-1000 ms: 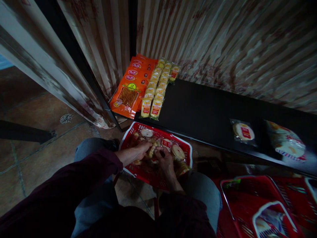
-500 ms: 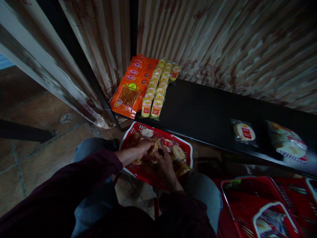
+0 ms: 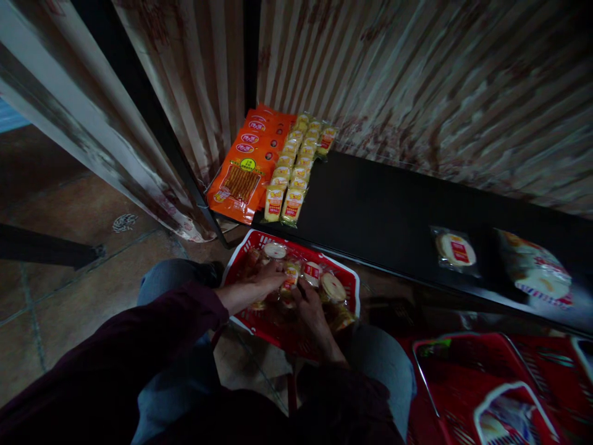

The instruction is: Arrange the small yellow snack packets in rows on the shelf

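Observation:
A red basket [image 3: 356, 285] with a white rim sits between my knees, holding several clear-wrapped round biscuits [image 3: 333, 287]. Over its middle is a small yellow wrapped snack pack [image 3: 291, 275] with a red label, its printed face turned up. My left hand [image 3: 267, 281] grips the pack's left side, fingers closed on it. At its lower right edge, my right hand [image 3: 309, 304] has thumb and fingers bent around the corner. Those fingertips are dim and partly hidden.
A black shelf [image 3: 370, 191] runs beyond the basket. On it lie orange snack bags [image 3: 238, 176], rows of yellow packs [image 3: 301, 167], a round wrapped biscuit [image 3: 456, 250] and a larger bag [image 3: 535, 269]. More red baskets [image 3: 467, 364] stand at the lower right. A pleated curtain [image 3: 393, 68] hangs behind.
The yellow pack between my hands has turned from edge-on to show its printed face. My hands have shifted only slightly around it.

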Demonstrator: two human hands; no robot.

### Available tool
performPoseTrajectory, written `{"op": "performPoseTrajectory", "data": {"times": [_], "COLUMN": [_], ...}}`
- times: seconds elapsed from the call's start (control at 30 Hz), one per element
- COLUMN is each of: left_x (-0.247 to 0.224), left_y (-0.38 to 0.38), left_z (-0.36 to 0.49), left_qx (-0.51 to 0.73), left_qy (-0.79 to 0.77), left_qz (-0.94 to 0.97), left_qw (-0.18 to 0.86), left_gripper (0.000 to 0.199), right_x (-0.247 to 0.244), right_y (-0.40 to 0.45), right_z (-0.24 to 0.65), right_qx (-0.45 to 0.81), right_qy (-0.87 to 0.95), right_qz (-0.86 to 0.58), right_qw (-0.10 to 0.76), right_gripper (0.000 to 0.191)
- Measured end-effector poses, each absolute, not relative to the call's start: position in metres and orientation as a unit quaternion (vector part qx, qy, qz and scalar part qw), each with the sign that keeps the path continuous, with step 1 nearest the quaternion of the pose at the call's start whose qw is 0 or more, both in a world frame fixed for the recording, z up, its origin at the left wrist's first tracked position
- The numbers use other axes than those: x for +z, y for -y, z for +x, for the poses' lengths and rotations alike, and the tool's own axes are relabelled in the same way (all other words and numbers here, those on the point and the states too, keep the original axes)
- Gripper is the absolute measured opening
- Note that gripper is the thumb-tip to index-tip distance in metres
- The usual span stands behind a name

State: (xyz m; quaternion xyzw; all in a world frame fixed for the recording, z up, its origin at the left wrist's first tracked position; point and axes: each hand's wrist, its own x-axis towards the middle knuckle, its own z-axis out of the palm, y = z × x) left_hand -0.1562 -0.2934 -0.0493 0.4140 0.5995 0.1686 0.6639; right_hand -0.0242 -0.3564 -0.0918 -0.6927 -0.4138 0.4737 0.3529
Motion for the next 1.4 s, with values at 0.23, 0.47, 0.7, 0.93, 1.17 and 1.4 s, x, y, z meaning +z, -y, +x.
{"op": "performPoseTrajectory", "data": {"times": [0.23, 0.47, 0.7, 0.93, 1.17, 1.4], "left_x": [-0.044, -0.039, -0.03, -0.023, -0.009, 0.006], "left_y": [0.294, 0.303, 0.303, 0.297, 0.286, 0.276], "left_z": [-0.155, -0.154, -0.152, -0.143, -0.131, -0.119], "left_qx": [0.089, 0.196, 0.312, 0.385, 0.441, 0.445], "left_qy": [-0.625, -0.548, -0.447, -0.436, -0.394, -0.393], "left_qz": [0.595, 0.698, 0.76, 0.731, 0.747, 0.764], "left_qw": [0.498, 0.417, 0.354, 0.355, 0.303, 0.253], "left_gripper": [0.017, 0.022, 0.017, 0.01, 0.018, 0.031], "right_x": [-0.09, -0.071, -0.052, -0.028, -0.013, 0.006], "right_y": [0.357, 0.356, 0.353, 0.346, 0.332, 0.302], "right_z": [-0.023, -0.023, -0.022, -0.013, -0.004, 0.002], "right_qx": [0.478, 0.483, 0.366, 0.315, 0.306, 0.275], "right_qy": [0.427, 0.429, 0.459, 0.495, 0.501, 0.493], "right_qz": [-0.681, -0.632, -0.641, -0.669, -0.663, -0.657], "right_qw": [0.353, 0.427, 0.495, 0.457, 0.465, 0.501], "right_gripper": [0.05, 0.041, 0.033, 0.039, 0.041, 0.043]}}
